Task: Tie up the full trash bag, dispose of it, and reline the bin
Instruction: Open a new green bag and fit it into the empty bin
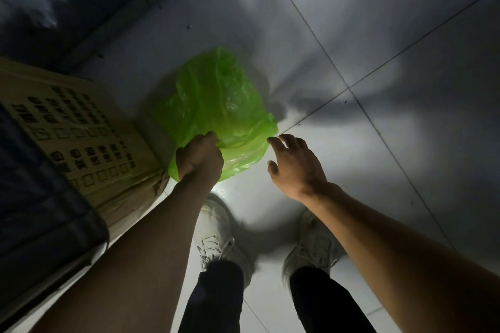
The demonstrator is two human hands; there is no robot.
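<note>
A tan cardboard box point(89, 140) printed with dark characters and small squares stands on the pale tiled floor point(338, 35). Against the box's near left side lies something dark blue point(40, 211), too dim to identify. To the right of the box and nearer the camera, two white laced sneakers point(216, 235) stand on the tiles below dark trouser legs point(216, 297).

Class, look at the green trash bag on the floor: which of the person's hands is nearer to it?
Left. The left hand grips the green trash bag at its near edge; the right hand, fingers spread, hovers just beside its right edge.
</note>
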